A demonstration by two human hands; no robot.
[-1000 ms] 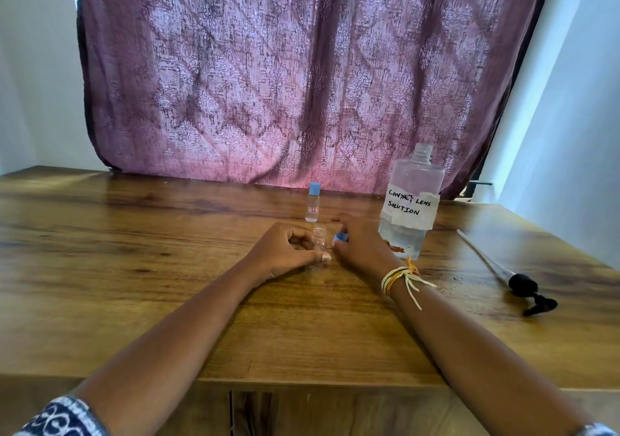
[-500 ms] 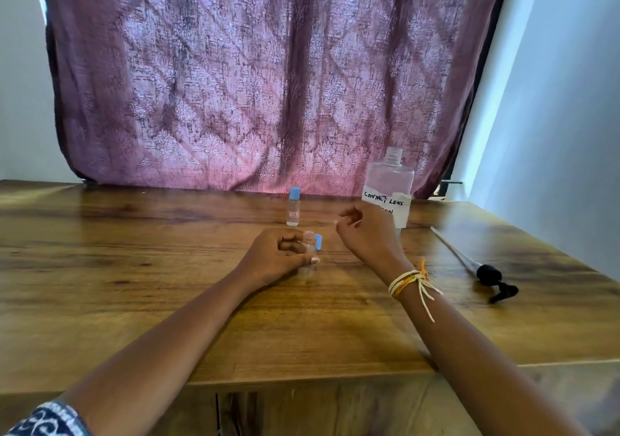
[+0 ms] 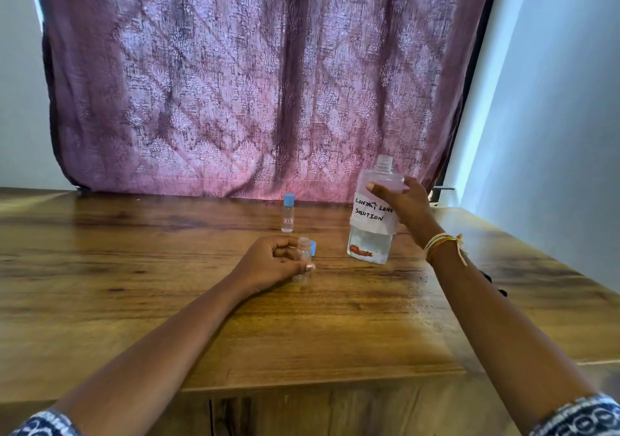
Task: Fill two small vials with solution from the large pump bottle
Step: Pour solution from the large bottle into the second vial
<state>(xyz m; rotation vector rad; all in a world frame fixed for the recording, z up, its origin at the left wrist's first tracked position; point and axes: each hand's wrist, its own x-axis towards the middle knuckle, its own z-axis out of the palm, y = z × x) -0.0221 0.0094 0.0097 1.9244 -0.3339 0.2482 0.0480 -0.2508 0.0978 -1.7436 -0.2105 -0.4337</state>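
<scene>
Wood-grain worktop (image 3: pixel 167 301) fills the near field, with two bare forearms reaching across it from patterned sleeve cuffs at the bottom corners. Near the middle, the left hand (image 3: pixel 268 264) rests on the wood with its fingers curled round an open vial (image 3: pixel 303 261), thumb tip pressed to the clear wall; the vial stands upright, long axis vertical, mouth pointing up at twelve o'clock. Just behind it, touching or nearly so, a small blue cap (image 3: pixel 313 247) lies on the wood. At about two o'clock from that vial, the right hand (image 3: pixel 407 205), a knotted thread bracelet (image 3: pixel 443 244) at the wrist, grips the upper body of the large bottle (image 3: pixel 374 227) from the right side, thumb across the front. Capless, the bottle tilts slightly left, its threaded neck pointing up; a handwritten label reads "CONTACT LENS SOLUTION", and clear liquid sits in its lower part. Farther back, at twelve o'clock from the open vial, a second vial (image 3: pixel 288 214) stands upright with its blue cap on. Behind everything hangs a purple patterned curtain (image 3: pixel 268 83).
</scene>
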